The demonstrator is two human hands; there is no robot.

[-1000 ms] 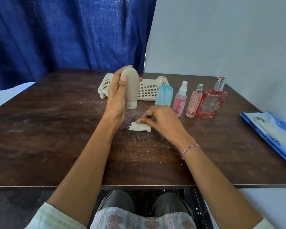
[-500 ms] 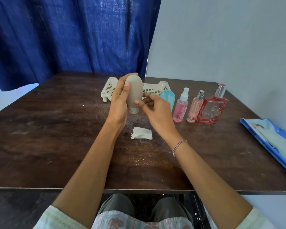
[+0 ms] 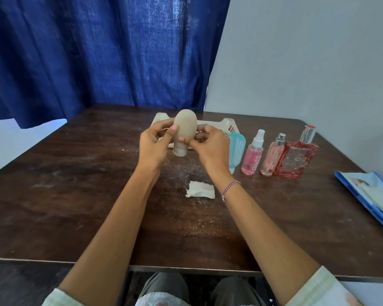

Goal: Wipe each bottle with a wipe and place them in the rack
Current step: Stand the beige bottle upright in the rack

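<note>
I hold a beige bottle [image 3: 185, 129] cap-down above the table with both hands. My left hand [image 3: 153, 144] grips its left side and my right hand [image 3: 210, 146] grips its right side. A crumpled white wipe [image 3: 200, 189] lies on the table below my hands, untouched. The cream slotted rack [image 3: 229, 127] sits behind the bottle, mostly hidden by my hands. To the right stand a light blue bottle [image 3: 237, 149], a pink spray bottle [image 3: 252, 155], a slimmer peach spray bottle [image 3: 272, 156] and a square red perfume bottle [image 3: 299, 157].
The dark wooden table [image 3: 75, 195] has a dusty patch at its centre. A blue wipes packet [image 3: 372, 195] lies at the right edge. A blue curtain [image 3: 97, 51] hangs behind the table, and a pale wall stands to the right.
My right hand let go of the wipe on the table and rose to grip the beige bottle beside my left hand. The bottle lifted slightly toward the rack.
</note>
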